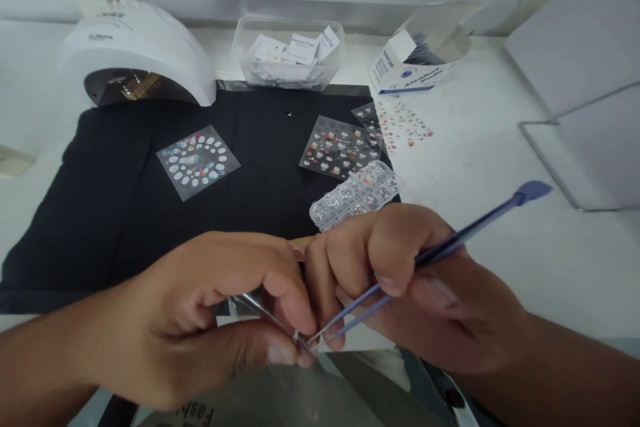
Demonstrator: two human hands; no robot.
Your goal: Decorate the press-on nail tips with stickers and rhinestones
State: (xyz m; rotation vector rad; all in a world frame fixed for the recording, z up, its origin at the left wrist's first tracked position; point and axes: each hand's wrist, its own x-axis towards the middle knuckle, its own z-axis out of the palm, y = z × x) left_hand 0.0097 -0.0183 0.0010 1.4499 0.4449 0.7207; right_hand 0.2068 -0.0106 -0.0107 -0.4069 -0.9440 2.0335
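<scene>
Now, left hand [175, 307] pinches thin clear sheet [240, 307] between thumb and finger. Right hand [395, 253] curls round blue tweezers [440, 250], squeezing them; tips sit just beside left thumb, at sheet's edge. Cannot tell if tips bite sheet. Best way, it seems: hold sheet still, squeeze softly, small slow moves, so thin sheet won't crease. Lean hands together for less wobble. Case of tiny bits [355, 197] lies just past right hand.
</scene>
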